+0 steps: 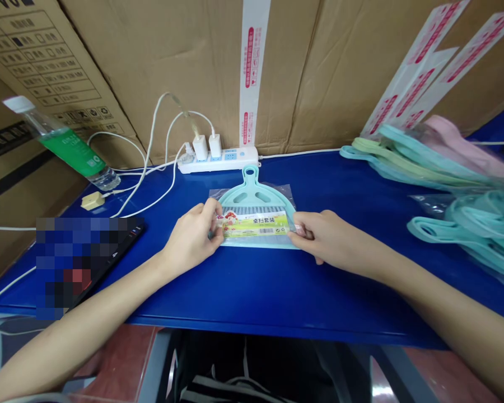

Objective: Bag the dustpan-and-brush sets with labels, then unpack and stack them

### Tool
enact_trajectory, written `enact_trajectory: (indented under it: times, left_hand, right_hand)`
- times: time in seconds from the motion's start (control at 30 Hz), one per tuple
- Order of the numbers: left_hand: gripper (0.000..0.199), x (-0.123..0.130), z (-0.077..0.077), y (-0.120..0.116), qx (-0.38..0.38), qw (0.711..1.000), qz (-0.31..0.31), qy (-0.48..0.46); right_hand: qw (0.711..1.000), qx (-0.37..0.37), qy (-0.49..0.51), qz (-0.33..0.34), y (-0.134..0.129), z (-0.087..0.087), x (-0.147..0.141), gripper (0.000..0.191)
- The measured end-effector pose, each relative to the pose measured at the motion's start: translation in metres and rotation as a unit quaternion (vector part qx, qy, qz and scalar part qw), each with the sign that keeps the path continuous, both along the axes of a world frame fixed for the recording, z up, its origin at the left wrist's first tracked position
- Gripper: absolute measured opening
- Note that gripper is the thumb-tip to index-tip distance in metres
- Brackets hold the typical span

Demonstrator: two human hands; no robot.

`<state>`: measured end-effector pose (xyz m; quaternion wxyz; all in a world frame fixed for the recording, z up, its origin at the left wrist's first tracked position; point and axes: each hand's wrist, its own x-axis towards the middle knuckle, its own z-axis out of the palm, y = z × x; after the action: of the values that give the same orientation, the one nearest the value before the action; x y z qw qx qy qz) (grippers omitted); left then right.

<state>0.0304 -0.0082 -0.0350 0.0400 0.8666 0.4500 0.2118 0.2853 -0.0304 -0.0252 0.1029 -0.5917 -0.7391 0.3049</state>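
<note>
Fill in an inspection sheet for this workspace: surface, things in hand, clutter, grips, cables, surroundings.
Surface: blue tabletop, smooth-looking.
Things in hand: mint dustpan-and-brush set in a clear wrapper, printed label across it, handle toward the back.
Clutter: bottle with green label, at left; dark object, partly pixelated; wrapped mint, green and pink pieces at right.
Grips: left hand closed at the label's left end, right hand at its right.
Cables: white cables looping left of the power strip, which holds two white adapters.
Surroundings: cardboard behind, with printed tape; reddish floor below.
</note>
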Motion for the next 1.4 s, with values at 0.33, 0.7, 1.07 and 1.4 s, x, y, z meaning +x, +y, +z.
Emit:
enact_trajectory:
  times: [0.33, 0.7, 1.07, 1.4]
  left_hand:
    - [0.028, -0.008, -0.007, 0.005, -0.017, 0.997, -0.048, -0.049]
    - [0.017, -0.010, 0.004, -0.009, -0.097, 0.988, -0.089, -0.078]
    - [0.019, -0.009, 0.007, -0.021, -0.117, 0.987, -0.095, -0.057]
    - [0.022, -0.009, 0.009, -0.026, -0.077, 0.989, -0.128, 0.010]
  right_hand:
    - [0.999, 0.000, 0.035, 0.028, 0.001, -0.001, 0.006, 0.029]
    - [0.987, -0.144, 0.039, 0.055, -0.006, 0.008, 0.012, 0.027]
    - [0.963, 0.183, -0.188, 0.068, -0.016, 0.002, 0.005, 0.031]
    - [0.915, 0.325, -0.116, 0.208, -0.014, -0.007, 0.006, 0.023]
